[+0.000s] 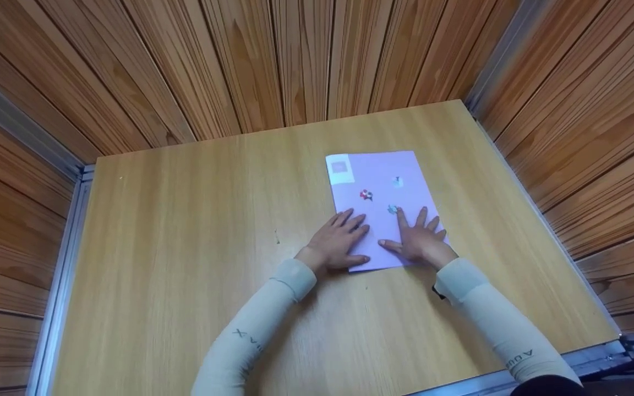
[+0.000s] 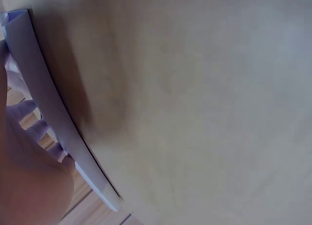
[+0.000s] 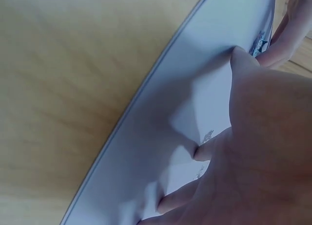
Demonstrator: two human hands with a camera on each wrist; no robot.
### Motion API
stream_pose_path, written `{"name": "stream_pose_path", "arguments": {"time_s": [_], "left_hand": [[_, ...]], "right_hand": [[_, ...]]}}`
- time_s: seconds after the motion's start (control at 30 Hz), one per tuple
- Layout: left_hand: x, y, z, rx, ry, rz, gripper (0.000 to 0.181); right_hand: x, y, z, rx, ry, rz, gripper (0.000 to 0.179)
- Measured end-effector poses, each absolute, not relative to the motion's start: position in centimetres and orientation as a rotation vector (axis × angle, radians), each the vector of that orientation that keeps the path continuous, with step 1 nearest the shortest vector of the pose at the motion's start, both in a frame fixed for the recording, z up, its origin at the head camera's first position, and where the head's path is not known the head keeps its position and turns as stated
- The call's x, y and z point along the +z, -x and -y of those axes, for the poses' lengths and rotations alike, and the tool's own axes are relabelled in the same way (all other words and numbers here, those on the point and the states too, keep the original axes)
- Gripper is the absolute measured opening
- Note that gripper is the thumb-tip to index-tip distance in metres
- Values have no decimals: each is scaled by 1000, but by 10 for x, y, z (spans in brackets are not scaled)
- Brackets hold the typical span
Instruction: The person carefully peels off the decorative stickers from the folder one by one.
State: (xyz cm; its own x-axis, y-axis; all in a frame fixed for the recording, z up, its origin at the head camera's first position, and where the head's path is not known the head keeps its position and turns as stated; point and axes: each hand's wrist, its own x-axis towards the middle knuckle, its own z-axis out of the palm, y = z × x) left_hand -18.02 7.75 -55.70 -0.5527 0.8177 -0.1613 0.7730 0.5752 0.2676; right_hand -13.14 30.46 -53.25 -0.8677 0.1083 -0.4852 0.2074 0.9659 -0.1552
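A lilac paper booklet (image 1: 386,165) lies on the table at right of centre, with a white label (image 1: 340,168) at its upper left corner. Small stickers dot its cover, one of them red and white (image 1: 366,194). My left hand (image 1: 340,241) rests on the lower left part, fingers spread and thumb near the bottom edge. On the lower right part lies my right hand (image 1: 419,240), its fingers fanned out and a fingertip at a small bluish sticker (image 1: 392,209). The left wrist view shows the booklet's side edge (image 2: 48,98) slightly raised and bowed.
The wooden table (image 1: 185,247) extends widely to the left of the booklet. Wood-panelled walls (image 1: 295,60) stand behind it and on both sides, with metal rails (image 1: 64,286) along the table's side edges. A tiny scrap (image 1: 277,236) lies left of the hands.
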Motion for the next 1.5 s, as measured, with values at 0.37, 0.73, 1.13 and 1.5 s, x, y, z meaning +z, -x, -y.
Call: {"name": "stream_pose_path", "arguments": {"time_s": [0.37, 0.73, 1.13, 1.5], "left_hand": [[-558, 181, -36, 323, -1269, -2515, 80], [-553, 174, 6, 449, -1142, -2442, 80], [-558, 166, 44, 516, -1081, -2453, 82], [-561, 161, 69, 546, -1046, -2495, 85]], "right_hand": [[-537, 117, -289, -215, -16, -2689, 100], [-540, 104, -273, -210, 217, -2726, 91], [-541, 103, -262, -194, 445, -2779, 82], [-543, 102, -248, -193, 514, -2754, 82]]}}
